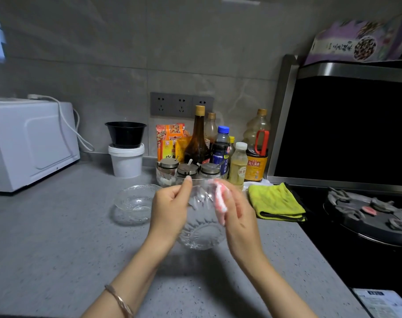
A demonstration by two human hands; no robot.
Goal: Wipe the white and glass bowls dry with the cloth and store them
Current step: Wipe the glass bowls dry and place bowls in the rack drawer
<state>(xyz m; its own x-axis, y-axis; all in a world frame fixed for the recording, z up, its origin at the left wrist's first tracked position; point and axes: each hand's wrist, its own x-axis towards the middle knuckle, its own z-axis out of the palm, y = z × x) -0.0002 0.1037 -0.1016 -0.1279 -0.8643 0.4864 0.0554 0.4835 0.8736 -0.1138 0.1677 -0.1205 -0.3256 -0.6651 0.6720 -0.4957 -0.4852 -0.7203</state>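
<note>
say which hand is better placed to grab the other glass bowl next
Left hand, probably: the spare glass bowl lies nearer it, and the right hand grips the cloth. The held bowl must go down first.

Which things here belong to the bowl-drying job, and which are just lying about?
In use: glass bowl in left hand; pink cloth in right hand; second glass bowl.
Lying about: yellow cloth, microwave, brown bottle, white tub, black bowl.

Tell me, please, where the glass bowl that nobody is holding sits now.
In the head view, the free glass bowl sits on the grey counter, left of the left hand and in front of the white tub.
</note>
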